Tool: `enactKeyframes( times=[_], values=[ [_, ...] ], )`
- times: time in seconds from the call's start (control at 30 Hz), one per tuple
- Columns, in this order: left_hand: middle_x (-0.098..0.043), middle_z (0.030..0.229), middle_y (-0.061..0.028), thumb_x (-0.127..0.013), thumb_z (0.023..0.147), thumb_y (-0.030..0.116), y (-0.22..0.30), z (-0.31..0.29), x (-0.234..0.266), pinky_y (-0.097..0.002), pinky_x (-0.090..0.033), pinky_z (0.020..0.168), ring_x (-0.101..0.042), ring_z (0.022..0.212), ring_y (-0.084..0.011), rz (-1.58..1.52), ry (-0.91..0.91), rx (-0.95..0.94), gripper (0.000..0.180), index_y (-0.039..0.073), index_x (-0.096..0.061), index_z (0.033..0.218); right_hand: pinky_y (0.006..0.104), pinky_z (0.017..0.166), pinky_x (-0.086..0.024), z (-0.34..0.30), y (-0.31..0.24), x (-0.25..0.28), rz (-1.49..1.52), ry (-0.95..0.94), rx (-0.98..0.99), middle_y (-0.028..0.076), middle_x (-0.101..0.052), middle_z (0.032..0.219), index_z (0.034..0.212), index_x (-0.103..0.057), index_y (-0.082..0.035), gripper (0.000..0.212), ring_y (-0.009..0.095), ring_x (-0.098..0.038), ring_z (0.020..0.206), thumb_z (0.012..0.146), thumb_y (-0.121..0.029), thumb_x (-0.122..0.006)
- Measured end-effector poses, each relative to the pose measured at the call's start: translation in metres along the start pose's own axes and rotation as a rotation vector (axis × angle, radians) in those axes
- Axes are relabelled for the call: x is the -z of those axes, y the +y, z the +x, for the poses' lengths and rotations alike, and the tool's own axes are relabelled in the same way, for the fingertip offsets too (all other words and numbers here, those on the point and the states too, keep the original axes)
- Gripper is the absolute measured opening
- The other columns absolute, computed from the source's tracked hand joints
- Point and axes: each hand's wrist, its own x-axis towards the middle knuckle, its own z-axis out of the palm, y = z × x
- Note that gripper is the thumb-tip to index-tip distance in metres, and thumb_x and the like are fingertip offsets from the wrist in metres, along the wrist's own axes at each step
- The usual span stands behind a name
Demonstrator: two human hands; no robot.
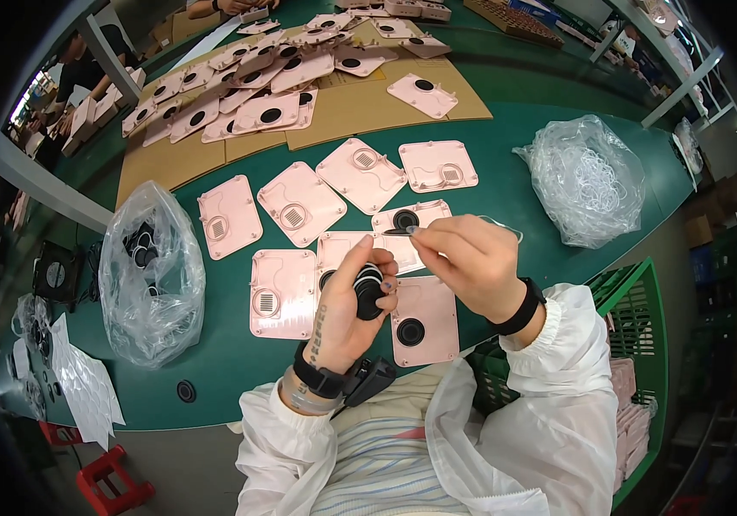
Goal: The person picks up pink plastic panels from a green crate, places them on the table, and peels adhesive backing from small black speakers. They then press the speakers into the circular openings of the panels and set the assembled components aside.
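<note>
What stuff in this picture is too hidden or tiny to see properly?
Head view only:
- Stack of black discs: the left hand wraps it, so its count is hidden.
- Thin clear ring: mostly behind the right hand.
- Clear bag: crinkled plastic blurs its contents.
- Green crate: cut off by the sleeve.

Both arms in thin white translucent sleeves, crinkled, pushed back from wrists. Left hand point(347, 314): black wristband point(321, 378) with grey band just behind it, dark line of tattoo marking along inner forearm toward thumb base. Right hand point(467, 258): plain black wristband point(520, 308). Striped garment, pale blue and white, visible under open white jacket at chest.
</note>
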Motion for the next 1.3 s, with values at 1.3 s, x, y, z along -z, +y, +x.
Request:
enactKeyframes(
  times=[1.3],
  values=[
    [-0.059,0.085,-0.0017,-0.062,0.088,0.003,-0.014,-0.009,-0.003,-0.0198,-0.039,0.06,-0.048,0.069,-0.0047,1.04,0.159,-0.705,0.009,-0.005,-0.062,0.092,0.0231,0.05,-0.044,-0.001,-0.019,-0.001,0.405,-0.27,-0.574,0.005,-0.068,0.082,0.086,-0.071,-0.004,0.01,0.014,-0.058,0.059,0.076,-0.005,-0.073]
  ],
)
